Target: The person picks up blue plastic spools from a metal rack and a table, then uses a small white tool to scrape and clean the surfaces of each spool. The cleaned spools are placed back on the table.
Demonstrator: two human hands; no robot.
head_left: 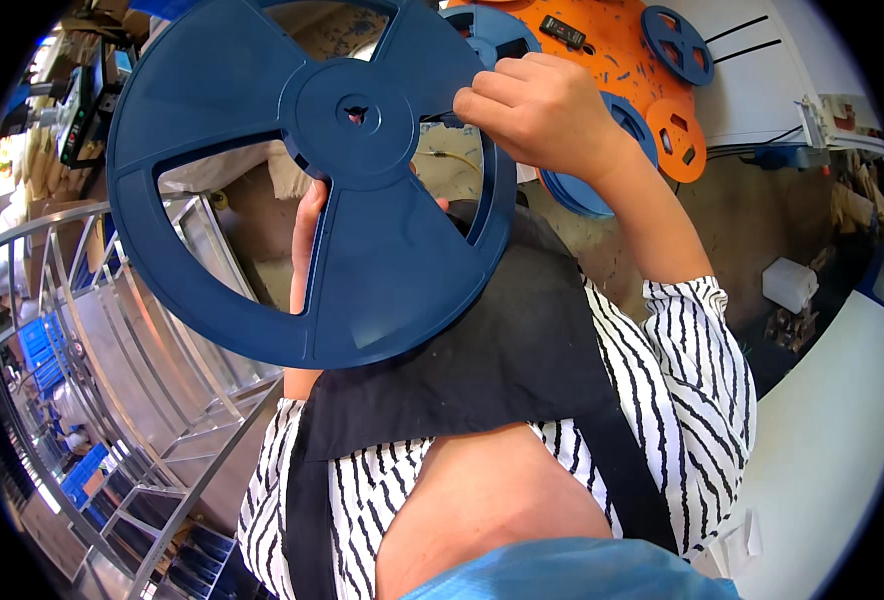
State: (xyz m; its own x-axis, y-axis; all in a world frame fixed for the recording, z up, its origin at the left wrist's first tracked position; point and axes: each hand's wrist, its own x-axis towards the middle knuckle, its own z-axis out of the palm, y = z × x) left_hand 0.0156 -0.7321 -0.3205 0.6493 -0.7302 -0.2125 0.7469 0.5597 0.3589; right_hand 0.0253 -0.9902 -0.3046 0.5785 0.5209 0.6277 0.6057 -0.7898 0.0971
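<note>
A large blue plastic reel (362,270) with wide cut-out windows is held up in front of my chest, its round hub facing me. My left hand (307,235) grips it near the hub, mostly hidden behind the disc, with its thumb side showing through a window. At the reel's right rim, my right hand (537,105) is closed in a fist-like pinch. A thin dark piece shows beside its fingers, but I cannot make out what it is.
Beyond the reel, an orange work surface (617,65) holds a dark handheld device (564,31), more blue reels (678,46) and an orange disc (678,140). A metal-tube rack (152,350) stands at the left. To the right are a white block-shaped container (790,285) and a pale tabletop (827,450).
</note>
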